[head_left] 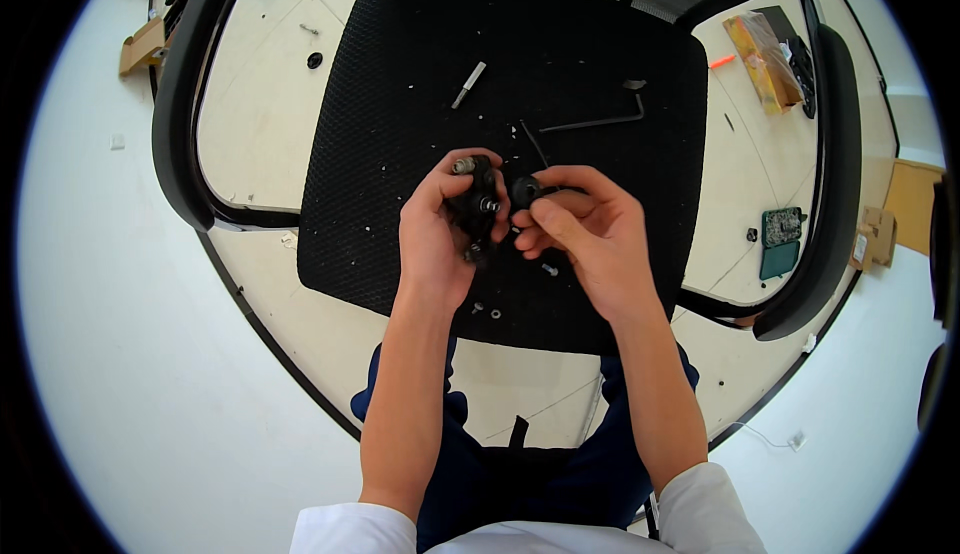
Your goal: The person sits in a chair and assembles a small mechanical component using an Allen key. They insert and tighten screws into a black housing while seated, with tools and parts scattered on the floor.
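Above the black mesh chair seat (400,124), my left hand (432,219) is wrapped round a dark mechanical assembly (474,209) with shiny metal posts sticking out of it. Its exact kind does not show. Between thumb and fingers, my right hand (598,234) pinches a small round black part (525,191), held close to the right side of the assembly. A gap seems to separate the two parts. On the seat beneath my right hand lies a small screw (550,269). Nearer to me are another screw (477,308) and a nut or washer (495,314).
Farther back on the seat lie a silver-and-white rod-shaped tool (468,85), a bent hex key (595,125) and a thin dark rod (534,142). Armrests (188,104) flank the seat. A green case of small parts (782,229) and an orange-yellow package (763,64) rest on the floor at right.
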`<state>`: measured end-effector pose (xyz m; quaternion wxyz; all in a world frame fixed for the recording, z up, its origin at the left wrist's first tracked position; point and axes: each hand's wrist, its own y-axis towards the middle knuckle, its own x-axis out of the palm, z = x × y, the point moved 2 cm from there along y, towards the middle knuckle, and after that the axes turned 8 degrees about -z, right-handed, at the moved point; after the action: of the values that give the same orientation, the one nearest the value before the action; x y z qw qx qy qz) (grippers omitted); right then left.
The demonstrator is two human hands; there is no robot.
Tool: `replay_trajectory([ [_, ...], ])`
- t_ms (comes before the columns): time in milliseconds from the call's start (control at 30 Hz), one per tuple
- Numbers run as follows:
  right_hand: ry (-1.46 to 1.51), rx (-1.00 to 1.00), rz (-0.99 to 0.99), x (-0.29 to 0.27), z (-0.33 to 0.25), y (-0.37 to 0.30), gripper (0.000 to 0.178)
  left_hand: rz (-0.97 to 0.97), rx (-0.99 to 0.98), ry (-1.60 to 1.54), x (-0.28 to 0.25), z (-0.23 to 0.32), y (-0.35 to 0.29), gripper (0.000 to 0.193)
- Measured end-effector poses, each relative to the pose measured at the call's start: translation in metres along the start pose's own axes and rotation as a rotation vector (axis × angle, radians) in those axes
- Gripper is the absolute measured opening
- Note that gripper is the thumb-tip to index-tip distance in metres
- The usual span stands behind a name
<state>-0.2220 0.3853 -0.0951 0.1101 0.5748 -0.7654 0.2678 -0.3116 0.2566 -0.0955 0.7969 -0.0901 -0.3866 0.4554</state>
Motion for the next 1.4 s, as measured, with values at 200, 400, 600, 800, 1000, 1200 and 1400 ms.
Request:
replay_trajectory([
  [200, 0.275, 0.143, 0.022, 0.004, 0.015, 0.006, 0.018, -0.085, 0.149, -0.164, 0.005, -0.006, 0.006, 0.032],
  [400, 0.166, 0.174, 0.011, 0.006, 0.011, 0.005, 0.018, -0.101, 0.207, -0.165, 0.006, -0.008, 0.005, 0.033],
  [600, 0.096, 0.168, 0.014, 0.004, 0.009, 0.005, 0.018, -0.115, 0.117, -0.225, 0.011, -0.007, 0.004, 0.032],
  [800, -0.024, 0.232, 0.012, 0.0, 0.0, 0.005, 0.02, -0.247, 0.045, -0.473, 0.002, -0.018, 0.008, 0.028],
  [1000, 0.266, 0.053, -0.044, -0.023, -0.004, 0.004, 0.021, -0.131, -0.042, -0.497, 0.003, -0.018, 0.005, 0.035],
  [1200, 0.146, 0.046, -0.031, -0.023, -0.007, 0.004, 0.022, -0.091, -0.017, -0.495, 0.003, -0.017, 0.006, 0.036],
  [1400, -0.013, 0.132, -0.102, -0.006, -0.006, 0.004, 0.021, -0.074, 0.044, -0.421, 0.005, -0.016, 0.008, 0.036],
])
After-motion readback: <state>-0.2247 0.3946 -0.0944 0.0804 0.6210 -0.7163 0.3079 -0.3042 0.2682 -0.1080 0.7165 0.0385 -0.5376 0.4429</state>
